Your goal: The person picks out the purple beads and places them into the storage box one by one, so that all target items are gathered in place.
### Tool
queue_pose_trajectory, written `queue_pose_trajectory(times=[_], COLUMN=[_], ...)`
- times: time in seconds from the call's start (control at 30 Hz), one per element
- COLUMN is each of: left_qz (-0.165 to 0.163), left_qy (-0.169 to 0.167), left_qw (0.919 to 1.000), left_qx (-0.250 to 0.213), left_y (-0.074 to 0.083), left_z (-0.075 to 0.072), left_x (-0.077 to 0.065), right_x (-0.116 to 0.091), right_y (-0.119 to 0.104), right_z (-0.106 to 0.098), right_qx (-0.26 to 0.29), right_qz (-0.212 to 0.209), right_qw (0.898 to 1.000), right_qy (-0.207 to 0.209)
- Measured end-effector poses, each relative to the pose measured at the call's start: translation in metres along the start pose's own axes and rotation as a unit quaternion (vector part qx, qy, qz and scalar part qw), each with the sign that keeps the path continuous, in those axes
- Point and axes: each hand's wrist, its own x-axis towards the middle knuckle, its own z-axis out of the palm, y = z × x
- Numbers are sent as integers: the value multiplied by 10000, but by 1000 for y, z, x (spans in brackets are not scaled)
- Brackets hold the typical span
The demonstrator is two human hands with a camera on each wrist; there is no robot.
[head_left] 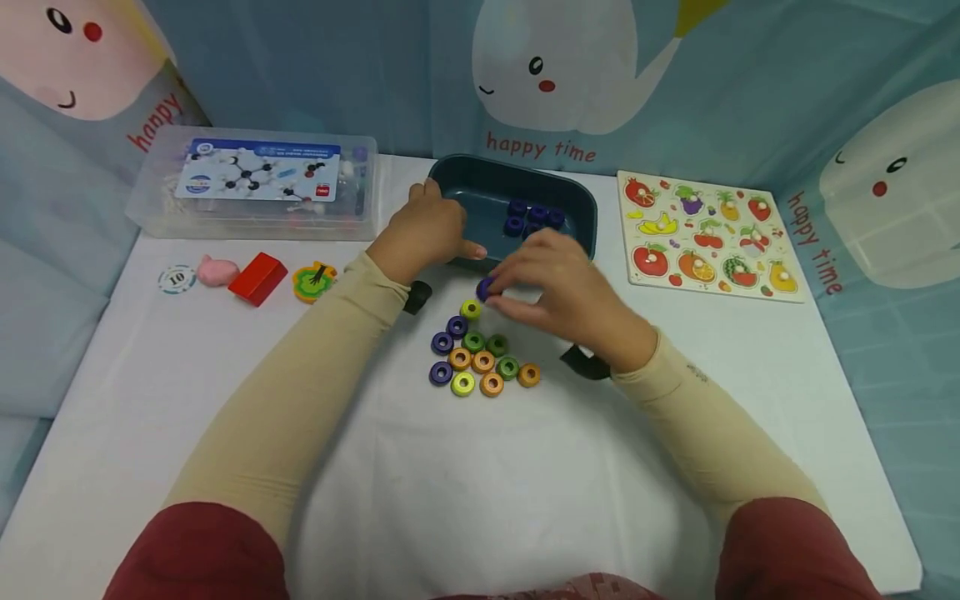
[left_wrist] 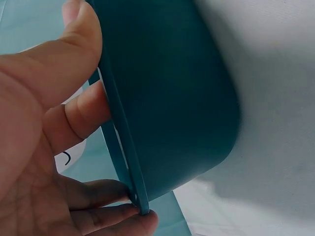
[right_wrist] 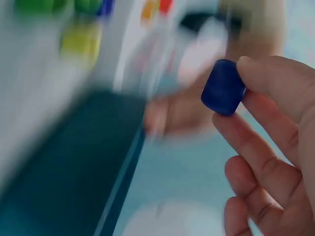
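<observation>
My left hand (head_left: pixel 426 229) grips the left end of a dark teal plastic tub (left_wrist: pixel 177 98), with thumb and fingers about its rim. Between thumb and fingertips, my right hand (head_left: pixel 558 292) pinches a dark purple-blue bead (right_wrist: pixel 224 87), held just in front of the tub. Several beads of the same colour (head_left: pixel 537 215) lie in the tub's right half. On the white table before it sits a loose cluster of ring-shaped beads: purple (head_left: pixel 442 342), green (head_left: pixel 473 342), orange (head_left: pixel 491 384) and yellow (head_left: pixel 462 383).
A clear lidded box (head_left: pixel 258 221) stands at the back left. In front of it are a poker chip (head_left: pixel 177 280), pink pig figure (head_left: pixel 217 271), red block (head_left: pixel 258 279) and tree-shaped piece (head_left: pixel 313 282). A fruit puzzle board (head_left: pixel 708 237) lies right of the tub.
</observation>
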Motion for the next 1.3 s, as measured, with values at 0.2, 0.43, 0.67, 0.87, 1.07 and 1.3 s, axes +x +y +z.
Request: queue_pose_trajectory(times=[0.2, 0.43, 0.67, 0.87, 1.07, 1.3], left_qz=[-26, -21, -53, -44, -12, -11], left_qy=[42, 30, 89, 84, 142, 111], left_qw=[10000, 10000, 9999, 9999, 9998, 9999], left_qx=[40, -12, -49, -96, -118, -34], left_y=[2, 5, 4, 3, 3, 2], left_z=[2, 1, -2, -2, -1, -2], left_x=[-1, -4, -5, -5, -5, -5], right_x=[8, 3, 8, 14, 14, 9], right_y=[73, 107, 107, 109, 112, 86], right_z=[-10, -2, 1, 6, 8, 7], right_qx=[-60, -127, -326, -606, -680, -354], right_qz=[2081, 2820, 2869, 2914, 2895, 2151], right_qw=[9780, 9565, 9527, 9480, 9478, 9757], right_qy=[-136, -735, -943, -1128, -1147, -227])
